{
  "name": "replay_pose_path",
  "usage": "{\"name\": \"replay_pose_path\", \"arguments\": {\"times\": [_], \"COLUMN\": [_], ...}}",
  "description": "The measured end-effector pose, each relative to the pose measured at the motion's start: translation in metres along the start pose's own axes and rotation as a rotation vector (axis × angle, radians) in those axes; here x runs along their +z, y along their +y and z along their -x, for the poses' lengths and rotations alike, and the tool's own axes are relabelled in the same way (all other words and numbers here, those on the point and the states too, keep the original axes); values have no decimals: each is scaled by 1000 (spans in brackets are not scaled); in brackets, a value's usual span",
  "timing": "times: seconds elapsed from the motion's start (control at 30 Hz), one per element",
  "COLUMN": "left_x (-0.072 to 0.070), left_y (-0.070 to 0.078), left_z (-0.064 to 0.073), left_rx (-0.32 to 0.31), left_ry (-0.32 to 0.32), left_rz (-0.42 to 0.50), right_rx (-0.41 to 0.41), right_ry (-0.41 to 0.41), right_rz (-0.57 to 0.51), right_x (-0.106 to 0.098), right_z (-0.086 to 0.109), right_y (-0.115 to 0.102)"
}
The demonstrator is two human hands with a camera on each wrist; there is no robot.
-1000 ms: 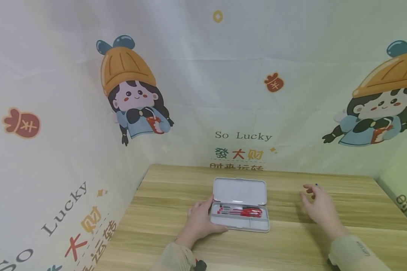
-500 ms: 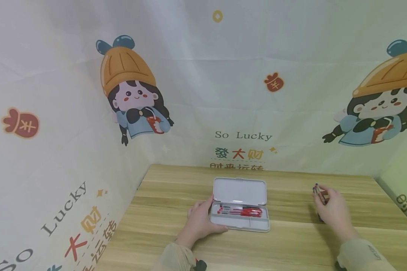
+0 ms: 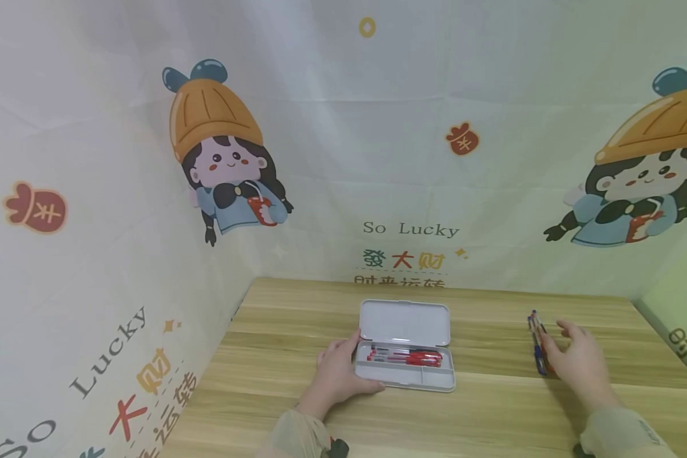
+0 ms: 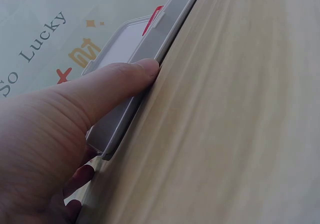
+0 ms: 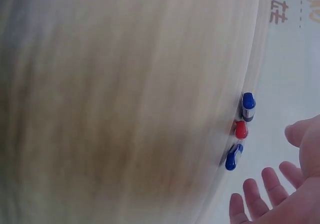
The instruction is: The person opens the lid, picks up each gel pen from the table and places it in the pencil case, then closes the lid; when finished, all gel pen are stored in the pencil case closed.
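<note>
An open grey pencil case (image 3: 405, 324) stands mid-table, its lid raised at the back. Red pens (image 3: 429, 359) lie in its rear compartment. My left hand (image 3: 336, 376) grips the case's left end; in the left wrist view the thumb presses the front wall of the case (image 4: 115, 121), and the other fingers are partly hidden behind it. To the right, pens with blue parts (image 3: 539, 356) lie on the table beside my right hand (image 3: 581, 364). The right wrist view shows a red pen end (image 5: 241, 130) between two blue ones (image 5: 248, 101), with the hand's fingers spread apart from them.
The wood-grain table (image 3: 298, 305) meets a printed cloth backdrop (image 3: 320, 191) at its back and left. More cloth hangs at the right side. The case's front compartments (image 3: 389, 373) show bare grey bottoms.
My right hand has moved right, away from the case, and let go of the pens, which now lie on the table. The left hand and pencil case have stayed put.
</note>
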State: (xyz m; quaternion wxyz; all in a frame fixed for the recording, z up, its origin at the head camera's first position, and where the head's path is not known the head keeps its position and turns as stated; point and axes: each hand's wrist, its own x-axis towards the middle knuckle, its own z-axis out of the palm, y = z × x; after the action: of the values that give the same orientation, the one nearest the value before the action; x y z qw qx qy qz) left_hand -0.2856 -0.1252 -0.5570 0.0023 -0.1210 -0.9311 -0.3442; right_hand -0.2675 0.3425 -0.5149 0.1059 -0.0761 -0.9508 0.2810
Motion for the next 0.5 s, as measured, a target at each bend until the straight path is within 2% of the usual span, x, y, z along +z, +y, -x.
{"name": "replay_pose_path", "arguments": {"times": [0.23, 0.5], "left_x": [0, -1], "left_y": [0, 1], "left_z": [0, 0], "left_rx": [4, -4], "left_ry": [1, -1], "left_rz": [0, 7], "right_rx": [41, 71], "right_ry": [-103, -145], "right_rz": [36, 82], "right_x": [-5, -5], "right_z": [-2, -4], "right_y": [8, 19]}}
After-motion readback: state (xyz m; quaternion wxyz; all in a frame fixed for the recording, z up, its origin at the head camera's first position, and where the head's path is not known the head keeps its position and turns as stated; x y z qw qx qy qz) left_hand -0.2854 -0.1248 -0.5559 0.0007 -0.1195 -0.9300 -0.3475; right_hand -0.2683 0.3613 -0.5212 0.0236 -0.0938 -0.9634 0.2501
